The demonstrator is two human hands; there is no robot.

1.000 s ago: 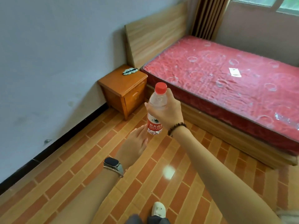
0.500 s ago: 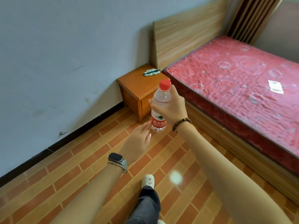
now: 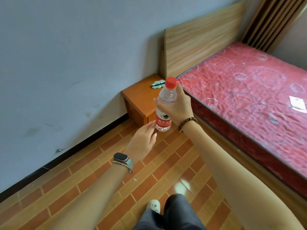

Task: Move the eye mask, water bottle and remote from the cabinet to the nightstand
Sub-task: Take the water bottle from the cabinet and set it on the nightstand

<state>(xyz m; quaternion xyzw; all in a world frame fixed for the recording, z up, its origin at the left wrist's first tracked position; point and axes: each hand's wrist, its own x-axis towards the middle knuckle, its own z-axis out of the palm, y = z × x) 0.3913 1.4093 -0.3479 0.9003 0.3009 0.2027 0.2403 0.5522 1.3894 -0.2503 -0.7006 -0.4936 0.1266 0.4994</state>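
My right hand (image 3: pixel 178 105) grips a clear water bottle (image 3: pixel 164 112) with a red cap and red label, held upright in the air in front of the nightstand. My left hand (image 3: pixel 142 143) is just below and left of it, fingers loosely apart, fingertips close to the bottle's base, holding nothing. The orange wooden nightstand (image 3: pixel 141 98) stands against the wall beside the bed. A pale green eye mask (image 3: pixel 157 84) with a dark strap lies at the back of its top. The remote and the cabinet are out of view.
A bed with a red plastic-wrapped mattress (image 3: pixel 249 90) and light wooden headboard (image 3: pixel 199 45) fills the right side. A small white card (image 3: pixel 298 106) lies on the mattress. Brick-patterned floor (image 3: pixel 99 171) runs along the grey wall. My leg and shoe (image 3: pixel 154 205) show at the bottom.
The nightstand and bed have come closer and shifted right in the view as I walked forward. The bottle stays upright in my right hand, with the left hand still below it.
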